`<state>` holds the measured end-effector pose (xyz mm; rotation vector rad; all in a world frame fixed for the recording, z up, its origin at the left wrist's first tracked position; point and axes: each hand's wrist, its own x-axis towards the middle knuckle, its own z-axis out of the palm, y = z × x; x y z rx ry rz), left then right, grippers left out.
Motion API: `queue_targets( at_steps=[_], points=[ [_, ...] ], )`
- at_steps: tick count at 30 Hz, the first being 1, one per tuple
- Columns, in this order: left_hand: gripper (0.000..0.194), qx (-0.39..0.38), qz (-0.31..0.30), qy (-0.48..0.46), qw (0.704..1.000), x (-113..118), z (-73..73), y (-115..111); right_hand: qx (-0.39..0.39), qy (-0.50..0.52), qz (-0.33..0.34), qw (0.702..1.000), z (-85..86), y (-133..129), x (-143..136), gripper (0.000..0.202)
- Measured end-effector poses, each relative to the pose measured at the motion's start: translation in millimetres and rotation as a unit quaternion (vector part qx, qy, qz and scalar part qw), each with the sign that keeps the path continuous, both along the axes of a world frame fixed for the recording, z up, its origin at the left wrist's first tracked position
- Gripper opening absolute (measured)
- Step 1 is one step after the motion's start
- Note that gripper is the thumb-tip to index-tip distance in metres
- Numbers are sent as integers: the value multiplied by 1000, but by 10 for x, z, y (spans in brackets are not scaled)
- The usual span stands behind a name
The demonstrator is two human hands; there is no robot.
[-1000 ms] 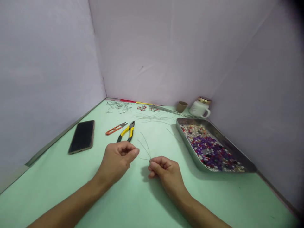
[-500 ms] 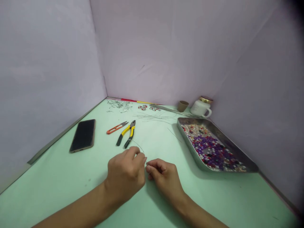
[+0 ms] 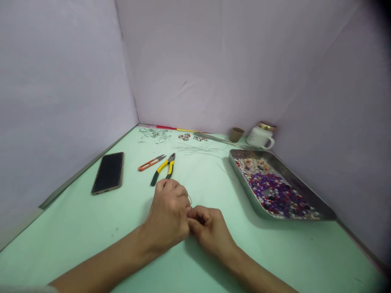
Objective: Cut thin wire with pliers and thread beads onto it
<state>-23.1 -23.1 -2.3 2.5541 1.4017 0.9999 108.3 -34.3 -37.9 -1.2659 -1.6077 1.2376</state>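
Observation:
My left hand (image 3: 171, 209) is closed, its fingers curled around a thin wire (image 3: 190, 199) that bows out in a short loop past the knuckles. Thumb and forefinger of my right hand (image 3: 210, 228) are pinched together on the same wire, touching the left fingertips. The wire's end between the fingers is hidden. Just beyond the left hand lie pliers (image 3: 163, 167) with yellow and black handles, one handle partly covered by that hand. Orange thread snips (image 3: 151, 162) rest to their left.
A metal tray (image 3: 249, 191) of purple, red and white beads stands at the right. A phone (image 3: 108, 173) lies at the left. Along the back are loose wires (image 3: 198, 149), beaded pieces (image 3: 184, 137), a brown cup (image 3: 236, 134) and a white lidded mug (image 3: 259, 136).
My left hand has turned and moved slightly right, up against the right fingertips, covering part of the pliers. The long wire end that stuck out over the table now shows as a small loop.

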Motion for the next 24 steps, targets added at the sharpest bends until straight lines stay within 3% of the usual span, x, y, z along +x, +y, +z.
queue_targets(
  at_steps=[5,8,10,12,14,16,18,21,24],
  points=[
    [15,163,-85,86,979,67,-56,-12,-93,92,37,991,7,51,-1,16],
    [14,201,-42,66,976,65,-27,13,-118,136,4,984,4,107,16,11],
    [13,199,10,-18,980,29,21,27,-142,165,-36,975,5,139,32,8],
    [10,114,55,-125,984,-18,70,32,-155,180,-69,969,12,155,47,13],
    [10,-86,94,-196,972,-54,99,31,-157,181,-80,967,22,152,54,17],
    [13,-300,110,-224,921,-63,99,32,-154,177,-75,969,31,139,52,18],
    [17,-426,92,-239,868,-52,71,36,-150,166,-65,972,32,124,47,20],
    [14,-476,44,-241,844,-34,14,48,-141,147,-49,978,27,105,48,20],
    [10,-462,23,-232,856,-40,-10,58,-135,140,-24,981,38,95,62,14]
  ],
)
